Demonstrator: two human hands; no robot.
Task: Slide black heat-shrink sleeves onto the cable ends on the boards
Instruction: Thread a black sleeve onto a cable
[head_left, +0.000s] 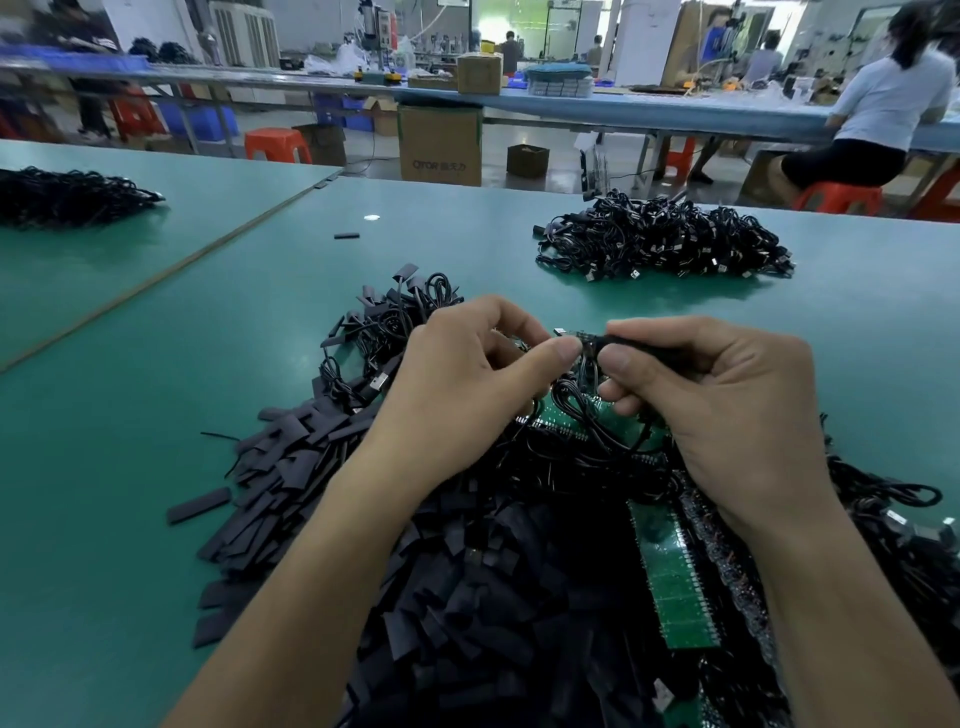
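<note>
My left hand (467, 374) pinches the tip of a small board end with a metal plug (563, 332) between thumb and fingers. My right hand (717, 400) pinches a black heat-shrink sleeve (623, 340) that sits on the cable right behind that tip. Both hands hover above a green circuit board strip (675, 577) with black cables (587, 431) soldered to it. A large heap of loose flat black sleeves (467, 587) lies under my forearms.
A pile of finished cables with sleeves (395, 317) lies just beyond my left hand. Another cable bundle (665, 239) sits at the far right of the green table (130, 415), one more (67, 195) at the far left. One stray sleeve (346, 236) lies mid-table. A person (883, 114) sits at another bench.
</note>
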